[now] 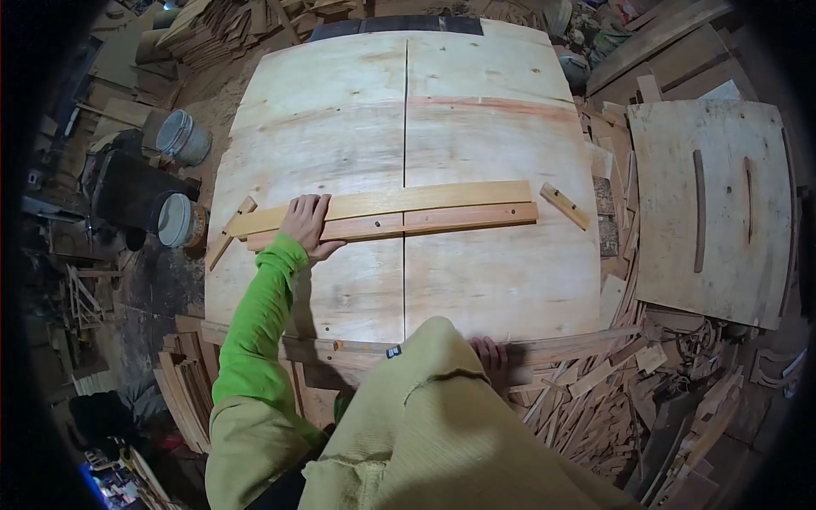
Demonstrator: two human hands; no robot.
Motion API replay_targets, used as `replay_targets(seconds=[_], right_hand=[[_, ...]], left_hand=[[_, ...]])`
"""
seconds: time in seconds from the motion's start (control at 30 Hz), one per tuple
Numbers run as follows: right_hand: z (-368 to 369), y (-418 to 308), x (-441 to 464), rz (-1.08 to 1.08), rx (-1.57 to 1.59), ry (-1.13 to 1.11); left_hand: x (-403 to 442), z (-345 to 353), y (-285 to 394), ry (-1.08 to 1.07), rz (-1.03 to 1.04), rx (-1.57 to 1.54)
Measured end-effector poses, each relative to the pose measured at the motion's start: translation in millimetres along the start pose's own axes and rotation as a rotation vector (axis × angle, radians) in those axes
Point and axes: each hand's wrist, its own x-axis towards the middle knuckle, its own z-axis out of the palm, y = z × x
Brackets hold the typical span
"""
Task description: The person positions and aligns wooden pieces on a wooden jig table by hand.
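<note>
Two long pale wooden strips lie side by side across the plywood tabletop [357, 289]. The far strip [442, 195] is yellowish and the near strip [450, 219] more pinkish, with dark holes in it. My left hand [308, 225], in a green sleeve, grips both strips near their left ends, fingers over the top and thumb at the near side. At the table's front edge [561, 346], my right hand [490, 353] has its fingers curled over the edge. Its palm is hidden behind tan clothing.
Short wooden pieces lie left [229, 235] and right [565, 206] of the strips. A dark seam splits the tabletop lengthwise. White buckets [183, 138] stand at left, stacked boards [183, 387] at lower left. Offcuts [595, 416] pile at lower right, beside a plywood panel [663, 212].
</note>
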Motion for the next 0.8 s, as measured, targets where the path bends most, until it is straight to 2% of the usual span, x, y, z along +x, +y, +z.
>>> replay_targets(seconds=[0.2, 0.5, 0.8], right_hand=[[2, 2, 2, 0.014, 0.089, -0.006], [-3, 3, 21, 0.044, 0.037, 0.174], [14, 18, 10, -0.019, 0.122, 0.12]], left_hand=[[0, 0, 5, -0.024, -0.077, 0.065], [-3, 3, 10, -0.003, -0.11, 0.105], [-13, 7, 19, 0.024, -0.148, 0.117]])
